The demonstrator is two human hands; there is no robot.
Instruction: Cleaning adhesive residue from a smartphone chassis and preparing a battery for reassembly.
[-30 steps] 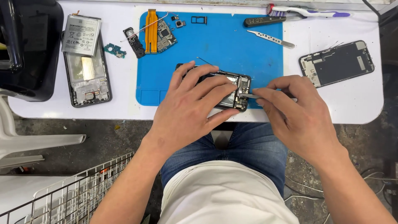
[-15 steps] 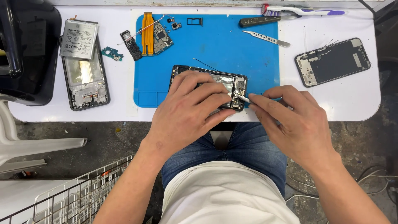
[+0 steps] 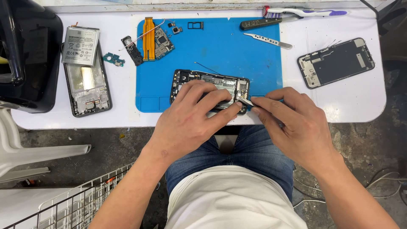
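An opened black phone frame [image 3: 212,82] lies on the blue work mat [image 3: 237,55] at the table's front edge. My left hand [image 3: 193,118] rests on top of it, fingers spread over its lower half and pressing it down. My right hand [image 3: 296,125] pinches a pair of metal tweezers [image 3: 243,101], whose tip touches the frame's lower right corner beside my left thumb. The part under the tip is too small to make out.
A second pair of tweezers [image 3: 268,40], a dark-handled tool [image 3: 260,23] and a toothbrush [image 3: 305,12] lie at the back right. A screen panel [image 3: 337,62] lies right; another open phone [image 3: 87,87] with a battery [image 3: 80,46] left. Small boards and an orange flex cable [image 3: 148,38] sit on the mat.
The view has shifted a little. My left hand has slid further over the phone frame, and my right hand keeps the tweezers at the frame's right end.
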